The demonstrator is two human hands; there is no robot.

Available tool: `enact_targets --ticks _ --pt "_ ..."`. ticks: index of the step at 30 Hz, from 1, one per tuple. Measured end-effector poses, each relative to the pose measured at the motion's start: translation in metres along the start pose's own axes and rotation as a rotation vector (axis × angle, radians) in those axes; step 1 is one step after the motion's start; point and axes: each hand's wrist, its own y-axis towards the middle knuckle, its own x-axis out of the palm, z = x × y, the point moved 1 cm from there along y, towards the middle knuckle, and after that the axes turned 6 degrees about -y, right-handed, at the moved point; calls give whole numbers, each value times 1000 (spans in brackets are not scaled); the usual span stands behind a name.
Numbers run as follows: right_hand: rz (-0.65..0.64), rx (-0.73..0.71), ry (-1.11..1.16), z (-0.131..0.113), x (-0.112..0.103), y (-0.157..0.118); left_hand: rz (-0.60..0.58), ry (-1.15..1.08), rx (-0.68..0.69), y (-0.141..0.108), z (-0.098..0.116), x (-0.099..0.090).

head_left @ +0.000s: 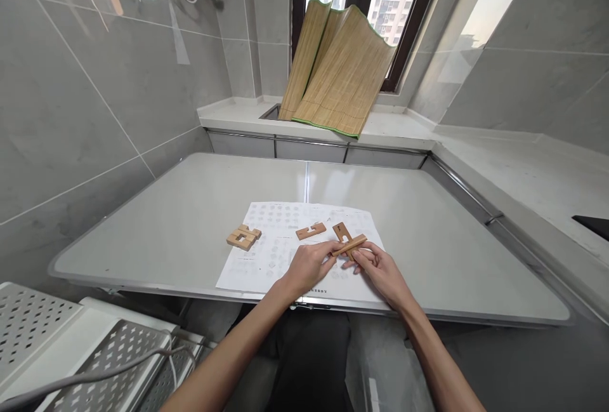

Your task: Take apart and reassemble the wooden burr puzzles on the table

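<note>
My left hand [311, 263] and my right hand [380, 267] meet above a printed paper sheet [266, 279]. Between them they grip a wooden puzzle piece [353, 244], a flat bar tilted up to the right, the left fingers at its left end and the right fingers under its right part. A second notched wooden piece [340, 230] crosses behind the bar; I cannot tell whether the two are joined. Just left of it, a flat notched wooden piece [310, 231] lies on the sheet. Several more wooden pieces [243, 237] form a small cluster at the sheet's left edge.
The folding table [143, 221] has a centre seam. Behind it, a folded bamboo mat [347, 72] leans on a white counter [228, 113] by the window. At lower left stands a white perforated rack [90, 348] with a grey cable [114, 371].
</note>
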Motion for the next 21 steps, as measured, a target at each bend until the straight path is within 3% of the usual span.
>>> enact_targets --ticks 9,15,21 --pt "-1 4 5 3 0 2 5 -23 5 2 3 -4" --pt "44 -29 37 5 1 5 7 128 45 3 10 -3" --pt "119 -65 102 4 0 9 84 323 -23 5 3 -4"
